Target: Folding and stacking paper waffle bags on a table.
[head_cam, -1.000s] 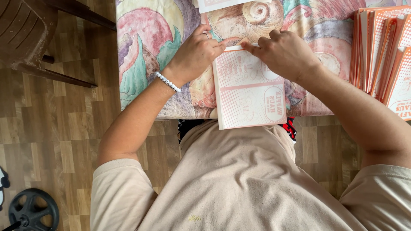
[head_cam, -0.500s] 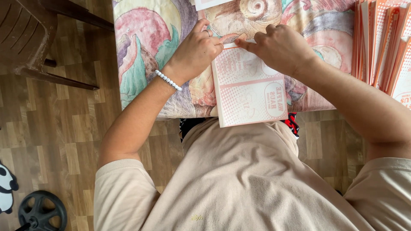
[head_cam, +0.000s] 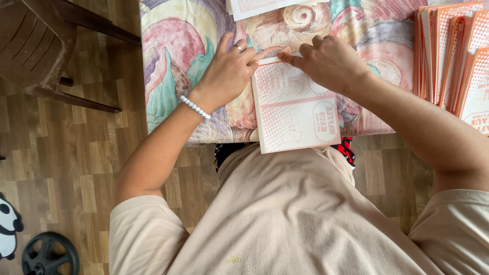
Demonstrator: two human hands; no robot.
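On the tabletop [head_cam: 168, 102], at its near edge, we see the left hand [head_cam: 227, 71] with fingers curled, fingertips pressing the top left corner of a flat pink-and-white printed paper packet [head_cam: 295, 114]. The right hand [head_cam: 328, 63] sits on the packet's top edge, fingers bent and pinching or pressing that edge; we cannot tell whether it truly grips. Both hands nearly meet at the top edge. The packet lies flat, its lower end overhanging the tabletop edge toward our lap. A white bead bracelet [head_cam: 194, 107] is on the left wrist and a ring on a left finger. At far right stands a stack of orange-and-white packets [head_cam: 451, 56], another sheet [head_cam: 265, 6] lies at the top. A brown plastic chair [head_cam: 38, 51] stands left on the wood floor [head_cam: 76, 168].
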